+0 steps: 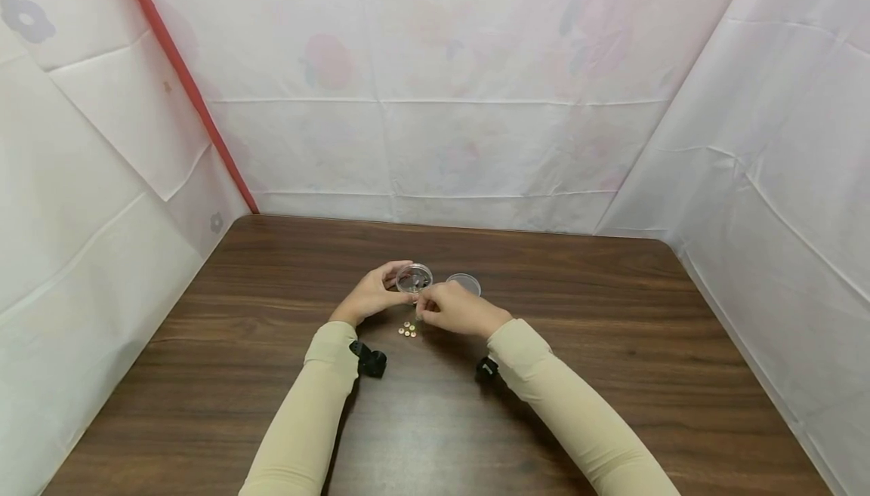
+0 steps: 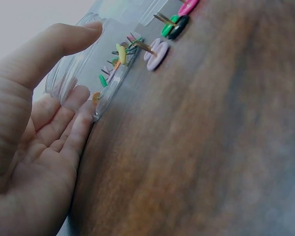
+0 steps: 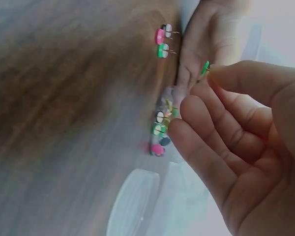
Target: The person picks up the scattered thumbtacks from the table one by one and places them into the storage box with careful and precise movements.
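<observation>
A round clear plastic dish (image 1: 414, 268) stands on the table with colourful thumbtacks (image 2: 120, 54) inside. My left hand (image 1: 370, 296) holds it from the left, thumb near the rim and fingers curled along the far side. Between thumb and index finger, my right hand (image 1: 462, 309) pinches a green thumbtack (image 3: 205, 67) close to the dish's near right side. In front of the dish lies a small group of thumbtacks (image 1: 407, 330), pins pointing up. Pink, green, black and pale lilac heads show among them in the left wrist view.
A clear round lid (image 1: 465, 282) lies right of the dish, partly behind my right hand. The dark wooden table (image 1: 598, 375) is bordered by white patterned curtains (image 1: 476, 141) at the back and sides. A red strip (image 1: 183, 73) runs down the left curtain.
</observation>
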`<move>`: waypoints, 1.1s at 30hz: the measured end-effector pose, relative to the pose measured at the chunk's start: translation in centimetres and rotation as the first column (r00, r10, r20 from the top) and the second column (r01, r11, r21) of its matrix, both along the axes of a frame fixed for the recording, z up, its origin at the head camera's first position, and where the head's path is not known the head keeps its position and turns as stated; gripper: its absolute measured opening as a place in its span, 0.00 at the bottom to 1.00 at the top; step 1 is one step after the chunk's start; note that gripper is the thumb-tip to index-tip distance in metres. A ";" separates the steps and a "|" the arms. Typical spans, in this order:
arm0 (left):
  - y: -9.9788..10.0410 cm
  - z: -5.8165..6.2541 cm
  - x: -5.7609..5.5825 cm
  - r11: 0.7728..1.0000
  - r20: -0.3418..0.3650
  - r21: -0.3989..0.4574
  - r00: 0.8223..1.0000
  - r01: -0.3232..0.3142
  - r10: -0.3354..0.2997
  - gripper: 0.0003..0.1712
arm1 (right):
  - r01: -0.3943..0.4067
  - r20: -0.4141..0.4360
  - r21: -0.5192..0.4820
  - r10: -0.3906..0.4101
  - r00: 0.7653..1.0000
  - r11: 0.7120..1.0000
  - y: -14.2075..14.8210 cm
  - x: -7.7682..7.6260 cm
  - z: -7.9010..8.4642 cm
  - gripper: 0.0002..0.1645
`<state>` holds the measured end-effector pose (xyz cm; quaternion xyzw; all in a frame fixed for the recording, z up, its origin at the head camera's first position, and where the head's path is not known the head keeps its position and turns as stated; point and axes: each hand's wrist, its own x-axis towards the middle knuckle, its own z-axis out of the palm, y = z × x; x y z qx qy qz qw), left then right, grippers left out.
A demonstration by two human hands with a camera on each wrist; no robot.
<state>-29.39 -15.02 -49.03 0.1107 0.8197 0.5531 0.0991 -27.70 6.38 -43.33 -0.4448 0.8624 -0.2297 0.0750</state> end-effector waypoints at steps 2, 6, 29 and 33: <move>0.0 0.0 0.0 1.000 -0.002 0.003 1.000 0.005 -0.005 0.44 | 0.011 -0.012 -0.024 -0.011 1.000 1.000 0.1 -0.1 0.3 0.04; 0.0 0.1 0.0 1.000 0.000 0.007 1.000 0.010 -0.010 0.43 | 0.049 -0.033 -0.046 -0.050 0.998 0.998 0.1 -0.3 0.6 0.05; 0.4 3.2 1.6 0.999 0.056 0.020 0.997 0.045 -0.046 0.42 | 0.231 -0.090 -0.145 -0.246 0.965 0.962 -1.2 -2.5 0.2 0.05; 0.4 3.2 1.6 0.999 0.056 0.028 0.997 0.044 -0.045 0.42 | 0.235 -0.091 -0.146 -0.250 0.964 0.961 -1.4 -2.9 0.1 0.05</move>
